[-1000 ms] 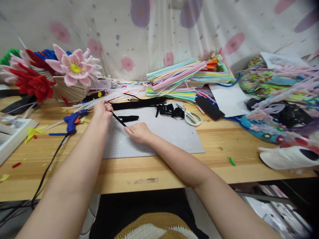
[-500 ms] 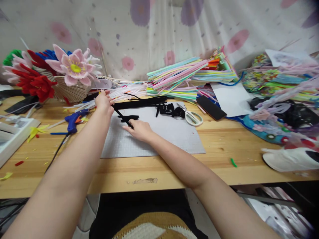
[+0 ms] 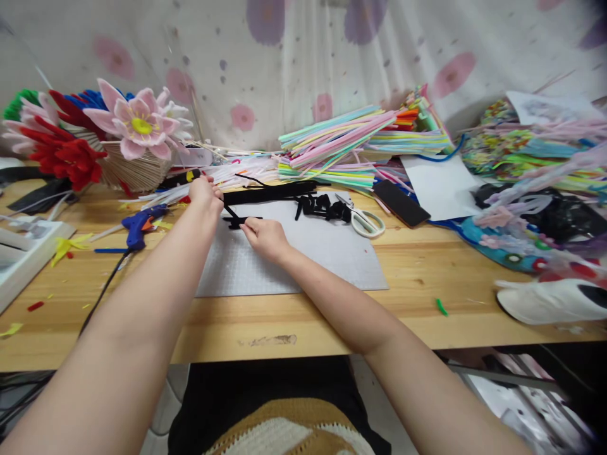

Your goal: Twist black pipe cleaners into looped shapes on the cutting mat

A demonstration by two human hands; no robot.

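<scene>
A black pipe cleaner runs slantwise between my hands above the grey cutting mat. Its upper end is in the closed fingers of my left hand, over the mat's far left corner. My right hand pinches its lower end, low over the mat. Short black pieces lie by my right fingertips, partly covered by them. Behind, a bundle of long black pipe cleaners stretches along the mat's far edge. Several bent black pieces are heaped to the right, against the scissors.
Left of my arm lies a blue glue gun with its cord; pipe-cleaner flowers stand behind it. Pastel pipe cleaners are piled at the back. A dark phone, white paper and a white shoe-like object are to the right.
My right hand has shifted slightly up and its fingers have drawn together at the pipe cleaner's lower end. My left hand has moved slightly right and down. The view has shifted a little.
</scene>
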